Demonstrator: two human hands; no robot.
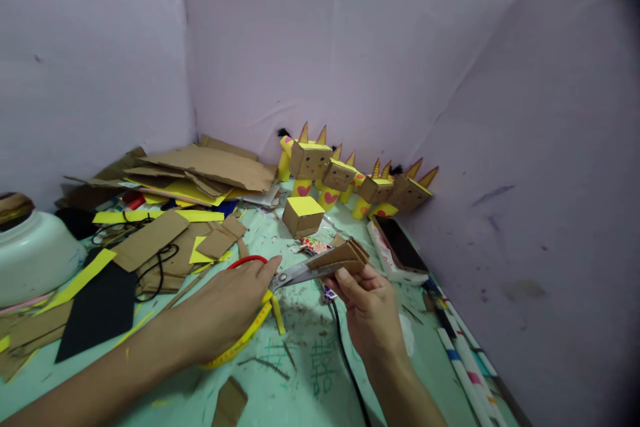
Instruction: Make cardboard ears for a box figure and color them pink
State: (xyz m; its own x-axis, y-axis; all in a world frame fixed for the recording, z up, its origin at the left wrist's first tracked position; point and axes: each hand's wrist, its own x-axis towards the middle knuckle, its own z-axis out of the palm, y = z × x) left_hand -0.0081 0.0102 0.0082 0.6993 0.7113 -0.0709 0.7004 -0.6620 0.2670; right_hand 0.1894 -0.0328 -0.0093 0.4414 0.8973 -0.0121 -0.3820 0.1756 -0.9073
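Observation:
My left hand (245,307) is wrapped round the handles of a pair of scissors (295,275), one red loop showing above the fingers. The blades are parted and reach a piece of brown cardboard (345,255). My right hand (367,300) pinches that cardboard between thumb and fingers; it looks folded or layered. Just beyond stands a small cardboard box (303,217) with a yellow top. A yellow measuring tape (240,347) lies under my left wrist, and a narrow yellow strip (278,313) is beside the scissors.
Several cardboard animal figures (340,177) with pointed ears stand along the back wall. Cardboard sheets (210,163) are piled at the back left. A phone (400,243) rests at the right, above marker pens (465,360). A black cable (345,353) crosses the green table (280,407).

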